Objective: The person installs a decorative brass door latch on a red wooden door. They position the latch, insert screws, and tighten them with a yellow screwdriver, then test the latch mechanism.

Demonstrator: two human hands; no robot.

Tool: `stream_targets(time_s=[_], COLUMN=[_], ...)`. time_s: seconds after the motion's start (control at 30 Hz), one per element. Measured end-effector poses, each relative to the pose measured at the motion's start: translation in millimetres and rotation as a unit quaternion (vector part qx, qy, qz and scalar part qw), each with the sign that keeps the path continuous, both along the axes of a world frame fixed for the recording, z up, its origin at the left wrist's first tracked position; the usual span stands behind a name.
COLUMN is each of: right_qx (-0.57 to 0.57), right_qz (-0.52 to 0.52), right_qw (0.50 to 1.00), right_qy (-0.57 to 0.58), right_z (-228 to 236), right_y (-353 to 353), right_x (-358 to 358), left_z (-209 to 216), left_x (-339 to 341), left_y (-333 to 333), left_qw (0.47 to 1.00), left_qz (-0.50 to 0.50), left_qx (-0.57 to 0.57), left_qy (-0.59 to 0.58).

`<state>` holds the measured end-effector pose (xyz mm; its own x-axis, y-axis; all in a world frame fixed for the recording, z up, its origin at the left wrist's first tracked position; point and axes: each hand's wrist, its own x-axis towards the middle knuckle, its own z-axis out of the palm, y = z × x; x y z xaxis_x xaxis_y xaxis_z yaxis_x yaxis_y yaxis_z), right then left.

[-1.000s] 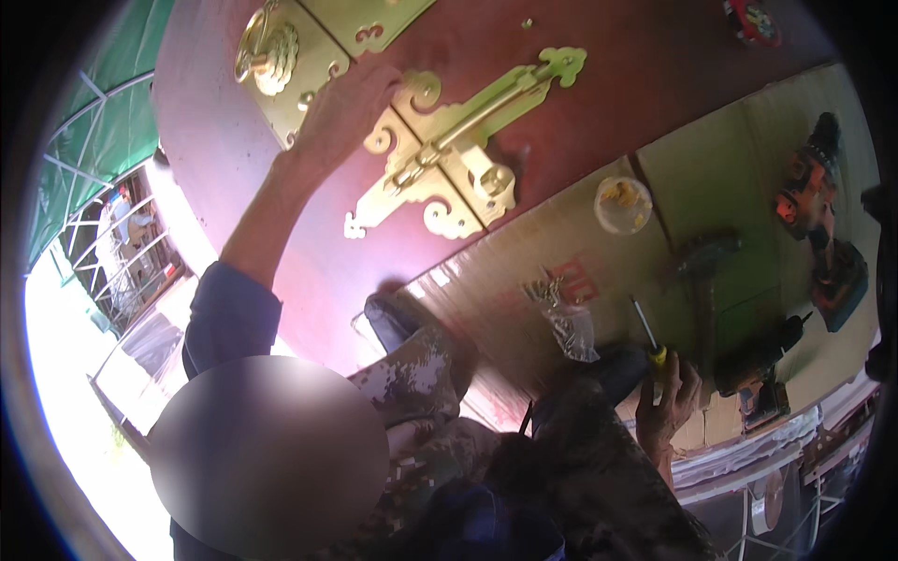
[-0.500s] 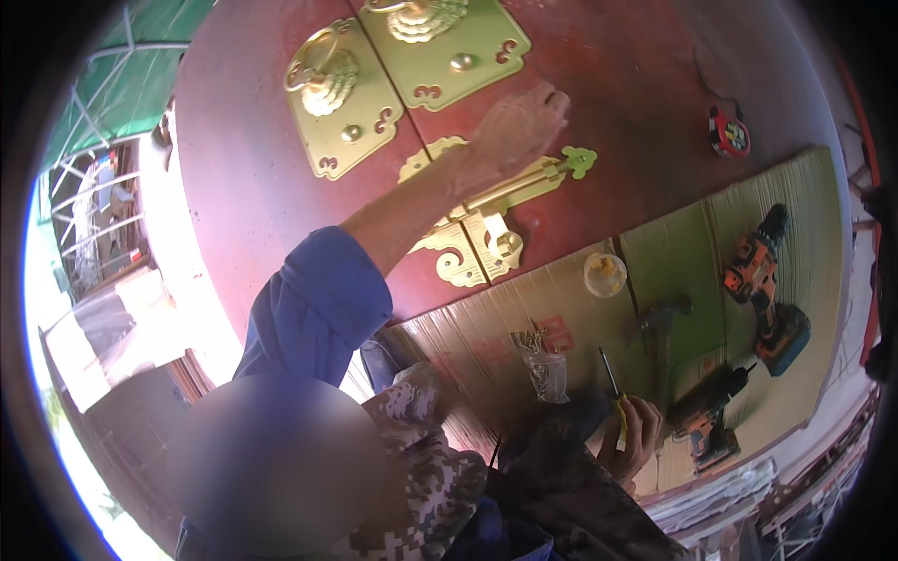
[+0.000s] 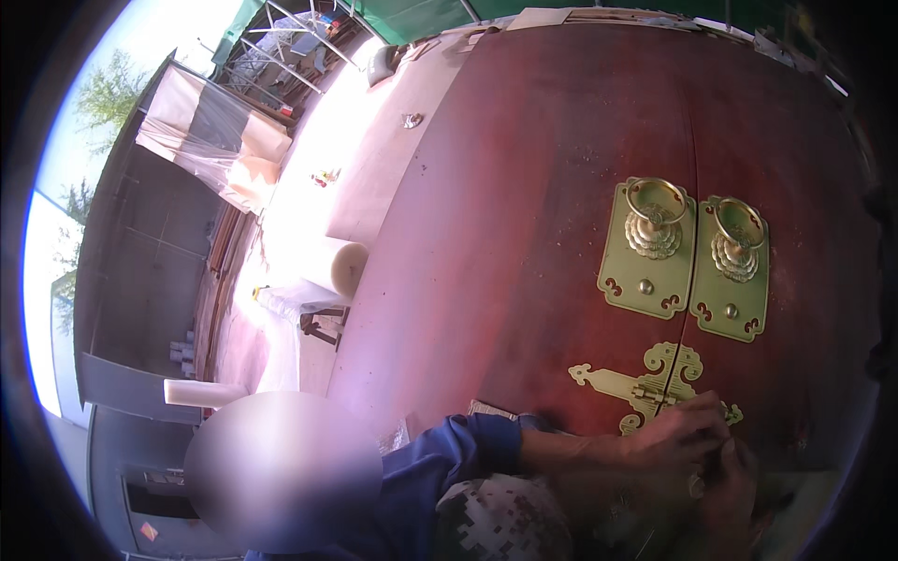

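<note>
My left hand (image 3: 687, 432) reaches over the right part of a brass sliding-bolt latch (image 3: 645, 393), its fingers curled and closed. My right hand (image 3: 734, 479) comes up from below and meets it, thumb and fingers bent together. Whatever the two hands pinch between them is too small and dark to make out. The latch lies across the seam of a dark red door panel (image 3: 524, 234). Beyond it, two brass plates with ring handles, a left plate (image 3: 629, 276) and a right plate (image 3: 748, 318), flank the same seam.
A small cup with yellowish contents (image 3: 695, 486) shows dimly beside my right hand. Off to the left are a thick pale roll (image 3: 348, 269), another white roll (image 3: 201, 393) and plastic-covered goods (image 3: 220, 140). Green sheeting (image 3: 412, 19) hangs at the back.
The view has swung left, so the drills and tape measure are gone from it. My right hand has come up beside my left; the yellow-handled screwdriver it held no longer shows clearly.
</note>
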<state>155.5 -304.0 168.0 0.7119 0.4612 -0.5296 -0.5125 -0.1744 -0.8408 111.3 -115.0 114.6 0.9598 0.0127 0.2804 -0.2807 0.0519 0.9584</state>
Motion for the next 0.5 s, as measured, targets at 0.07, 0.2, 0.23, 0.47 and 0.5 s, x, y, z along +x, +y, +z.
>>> stream_targets(time_s=[0.07, 0.2, 0.23, 0.47, 0.5], right_qx=[0.062, 0.008, 0.064, -0.261, -0.297], right_qz=[-0.01, -0.03, 0.001, 0.027, 0.046], right_qw=[0.997, 0.998, 0.996, 0.921, 0.881], right_qy=[0.041, 0.056, 0.069, -0.288, -0.365], right_z=[15, 16, 0, -111, -124], right_y=[36, 57, 83, 82, 76], right_x=[8, 39, 41, 91, 92], left_z=[15, 6, -4, -60, -63], left_x=[-5, 10, -1, -54, -69], left_y=[24, 40, 62, 88, 91], left_qw=[0.999, 0.997, 0.994, 0.968, 0.959], left_qz=[0.034, 0.068, 0.097, 0.139, 0.095], left_qx=[0.014, -0.037, -0.029, 0.06, 0.058], left_qy=[0.015, 0.006, 0.049, 0.199, 0.262])
